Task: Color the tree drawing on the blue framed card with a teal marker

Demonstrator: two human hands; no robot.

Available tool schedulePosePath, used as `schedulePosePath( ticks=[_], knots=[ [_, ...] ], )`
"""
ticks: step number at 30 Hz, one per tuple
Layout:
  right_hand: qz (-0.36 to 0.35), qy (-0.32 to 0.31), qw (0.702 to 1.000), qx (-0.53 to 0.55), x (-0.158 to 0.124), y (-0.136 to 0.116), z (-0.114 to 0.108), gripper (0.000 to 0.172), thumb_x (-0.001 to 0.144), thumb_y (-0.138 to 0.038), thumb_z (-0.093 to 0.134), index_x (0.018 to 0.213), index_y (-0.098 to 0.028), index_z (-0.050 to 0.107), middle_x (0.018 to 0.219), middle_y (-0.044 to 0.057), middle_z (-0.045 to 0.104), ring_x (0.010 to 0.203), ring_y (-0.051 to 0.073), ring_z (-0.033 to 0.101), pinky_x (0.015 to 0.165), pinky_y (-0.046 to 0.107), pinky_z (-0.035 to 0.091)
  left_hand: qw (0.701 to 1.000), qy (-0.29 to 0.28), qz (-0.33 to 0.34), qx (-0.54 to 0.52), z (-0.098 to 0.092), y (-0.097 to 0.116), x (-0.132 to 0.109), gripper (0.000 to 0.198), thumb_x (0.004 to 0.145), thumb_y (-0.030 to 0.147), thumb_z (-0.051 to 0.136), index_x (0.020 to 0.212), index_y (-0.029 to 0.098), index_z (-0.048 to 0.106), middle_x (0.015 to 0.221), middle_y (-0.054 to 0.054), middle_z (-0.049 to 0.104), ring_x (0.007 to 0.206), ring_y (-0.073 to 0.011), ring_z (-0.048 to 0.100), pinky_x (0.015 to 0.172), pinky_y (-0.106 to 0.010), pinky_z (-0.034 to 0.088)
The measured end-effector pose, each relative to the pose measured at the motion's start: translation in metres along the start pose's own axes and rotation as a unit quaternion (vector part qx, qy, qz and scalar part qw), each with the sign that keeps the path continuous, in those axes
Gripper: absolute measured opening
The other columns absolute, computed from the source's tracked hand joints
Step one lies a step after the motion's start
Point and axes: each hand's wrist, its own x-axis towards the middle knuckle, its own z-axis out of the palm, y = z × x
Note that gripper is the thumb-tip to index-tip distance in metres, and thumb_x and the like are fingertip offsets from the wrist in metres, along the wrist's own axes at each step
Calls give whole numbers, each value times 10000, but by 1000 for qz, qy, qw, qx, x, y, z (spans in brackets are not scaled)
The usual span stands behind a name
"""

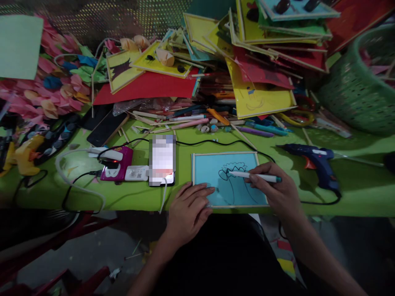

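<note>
- Our right hand (276, 187) grasps a white marker (265, 177) between thumb and fingers; its tip is at the dark lines on the card – we cannot tell how hard it presses.
- Our left hand (191, 207) is loosely spread and grips nothing, its fingers laid over the card's near left corner.
- The blue card (205, 170), edged with thin pale sticks, lies flat near the middle of the table's near edge. On it we see a scalloped shape, a zigzag, a small loop and two long curved lines.
- Left of the card, set in from the table (129, 201)'s near edge, we have a lit phone (162, 158) with a blurred screen, and next to it a purple power socket (128, 155) with white plugs.
- Toward the table's right edge lies a blue glue gun (321, 160), its nozzle pointing left – a clear stick juts from its back.
- At the far right corner we see a green basket (342, 90); along the far edge, framed yellow cards (265, 98) are piled, with pink folded paper (58, 45) heaped toward the far left corner.
</note>
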Motion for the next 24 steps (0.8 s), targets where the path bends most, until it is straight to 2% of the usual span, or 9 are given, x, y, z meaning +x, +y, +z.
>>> schedulePosePath(
  ticks=[5,13,19,24],
  knots=[
    [-3,-18,1000,7,0,1,-1,187,917,-410,759,908,-232,703,768,24,714,686,180,647,622,304,499,1000,-3,4,1,0,0,0,212,1056,329,478,995,256,667,1281,1,774,1279,-187,668,1153,-448,427],
    [8,17,1000,12,2,0,3,156,928,-398,748,932,-251,696,771,15,711,679,182,658,622,306,507,1000,5,10,0,1,-1,0,206,1060,329,477,997,253,657,1290,2,770,1276,-186,669,1142,-454,438],
    [11,9,1000,11,1,3,2,184,926,-426,749,934,-249,700,769,20,712,690,188,666,614,307,508,1000,2,7,3,1,-1,-1,204,1052,317,485,997,251,669,1283,-18,773,1278,-197,670,1147,-453,430],
    [11,12,1000,10,0,6,1,172,923,-410,756,958,-250,705,785,18,719,689,183,676,616,303,525,1000,5,5,0,1,-1,-1,229,1071,346,457,997,252,653,1301,5,765,1279,-192,669,1132,-469,437]
  ],
)
